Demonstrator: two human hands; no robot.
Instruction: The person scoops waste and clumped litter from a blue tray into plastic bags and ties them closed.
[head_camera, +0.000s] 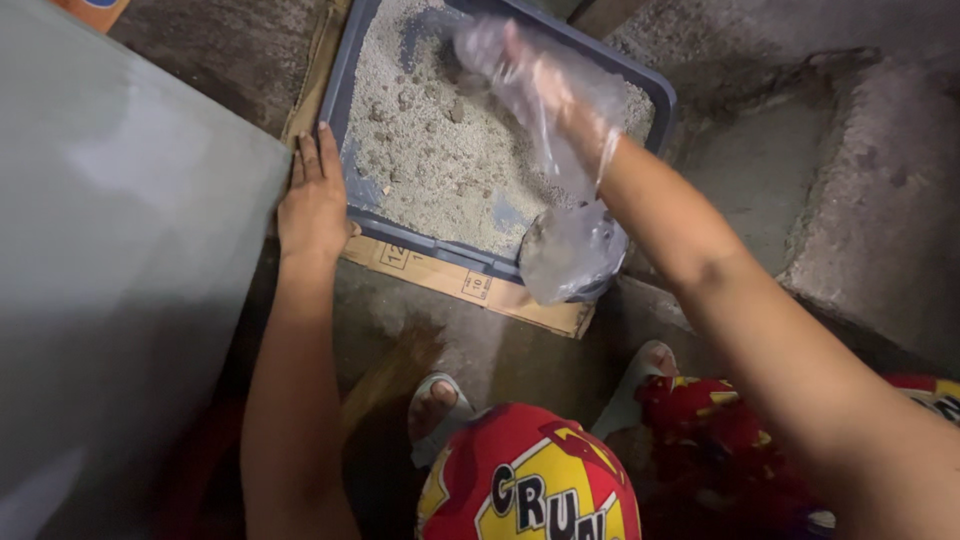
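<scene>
A blue-grey plastic litter tray (420, 238) filled with pale grey gravel-like litter (440, 150) sits on the concrete floor. My left hand (315, 195) lies flat, fingers spread, against the tray's near left corner. My right hand (530, 80) is covered by a clear plastic bag (570, 245) worn like a glove and reaches into the litter at the far side, fingers curled among the clumps. The loose end of the bag hangs over the tray's near right rim with some dark material inside.
A flattened cardboard sheet (470, 285) lies under the tray. A large grey flat surface (110, 260) fills the left. Rough concrete steps (860, 200) rise at right. My sandalled feet (435, 405) and red-yellow patterned clothing (530, 480) are below.
</scene>
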